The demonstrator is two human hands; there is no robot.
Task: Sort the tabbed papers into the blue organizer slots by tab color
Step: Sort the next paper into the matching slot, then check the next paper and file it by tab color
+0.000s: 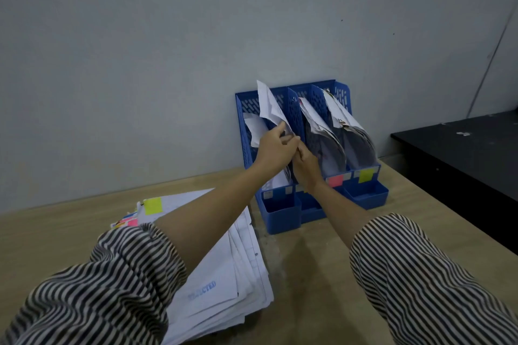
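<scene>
A blue organizer with several slots stands against the wall on the table. My left hand grips a white paper that sticks up out of the leftmost slot. My right hand is pressed just beside it at the divider, fingers curled among the papers in that slot; what it pinches is hidden. The two right slots hold leaning papers, one marked with a pink tab, the other with a yellow tab. A stack of tabbed papers lies at the left, with a yellow tab on top.
The wooden table runs to the grey wall. A black surface stands to the right, beyond the table's edge. Pink and blue tabs poke out from the stack's far left edge.
</scene>
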